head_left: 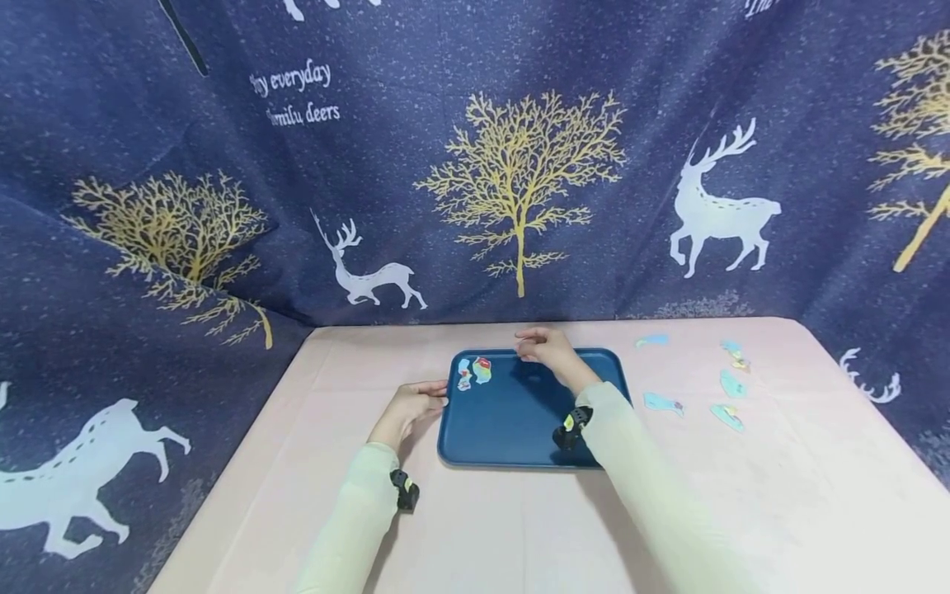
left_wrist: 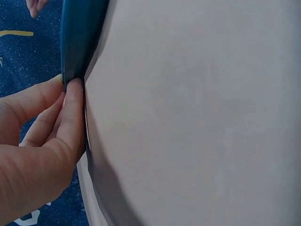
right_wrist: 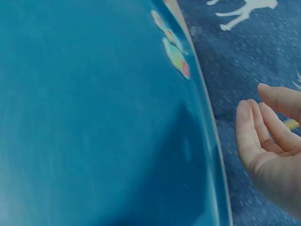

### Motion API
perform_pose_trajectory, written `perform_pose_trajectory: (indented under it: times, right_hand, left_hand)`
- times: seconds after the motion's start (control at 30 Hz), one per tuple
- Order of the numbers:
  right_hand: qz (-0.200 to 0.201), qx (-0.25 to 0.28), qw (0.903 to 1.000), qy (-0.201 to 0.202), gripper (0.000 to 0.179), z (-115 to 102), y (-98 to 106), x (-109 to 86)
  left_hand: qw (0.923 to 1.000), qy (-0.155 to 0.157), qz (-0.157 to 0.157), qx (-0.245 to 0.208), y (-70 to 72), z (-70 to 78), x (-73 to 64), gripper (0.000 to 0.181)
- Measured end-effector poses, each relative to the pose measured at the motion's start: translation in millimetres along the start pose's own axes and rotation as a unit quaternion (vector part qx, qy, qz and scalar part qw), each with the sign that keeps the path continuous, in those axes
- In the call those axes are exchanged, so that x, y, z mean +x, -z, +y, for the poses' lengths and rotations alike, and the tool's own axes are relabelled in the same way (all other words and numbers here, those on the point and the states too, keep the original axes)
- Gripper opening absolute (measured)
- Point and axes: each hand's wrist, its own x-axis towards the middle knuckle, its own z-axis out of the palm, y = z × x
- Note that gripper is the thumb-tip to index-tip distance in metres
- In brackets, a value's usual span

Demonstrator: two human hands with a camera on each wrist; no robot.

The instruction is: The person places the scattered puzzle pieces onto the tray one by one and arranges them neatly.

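A dark blue rectangular tray (head_left: 512,429) lies on the pink-covered table. My left hand (head_left: 411,406) pinches its left rim between thumb and fingers, seen close up in the left wrist view, where the tray's side (left_wrist: 84,37) shows edge-on. My right hand (head_left: 551,353) hovers over the tray's far edge, its fingers loosely bent with a gap to the thumb and nothing between them. Near the tray's far left corner lie small flat printed pieces: a red, yellow and green one (head_left: 482,370) beside light blue and red ones (head_left: 464,383).
Right of the tray, several flat light blue cut-out pieces lie spread on the table (head_left: 334,445), among them one with a small flower-like mark (head_left: 663,403) and a curved one (head_left: 727,417). A dark blue curtain (head_left: 631,272) with deer and trees hangs behind.
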Motion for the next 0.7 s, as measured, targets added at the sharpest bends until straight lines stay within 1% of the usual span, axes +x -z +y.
perform_pose_trajectory:
  times: [0.3,0.47,0.6,0.63,0.7]
  right_hand:
    - [0.037,-0.028,0.9981,0.041,0.042,-11,53,-11.2]
    - [0.053,-0.019,0.9977,0.038,0.044,-11,82,-15.1]
    - [0.069,-0.014,0.9971,0.030,0.047,-10,101,-17.6]
    - [0.073,-0.014,0.9967,0.030,0.047,-13,104,-20.7]
    - [0.082,-0.016,0.9957,0.038,0.047,-13,114,-22.7]
  left_hand:
    - [1.0000,-0.002,-0.002,0.005,0.8,0.2,0.7,0.048]
    - [0.9999,-0.004,-0.006,0.007,1.2,1.8,0.7,0.048]
    - [0.9999,-0.006,-0.008,0.004,1.4,0.3,1.1,0.047]
    - [0.9999,-0.006,-0.008,0.003,1.3,0.0,0.9,0.046]
    - [0.9999,-0.007,-0.009,0.000,0.9,-0.4,0.8,0.045]
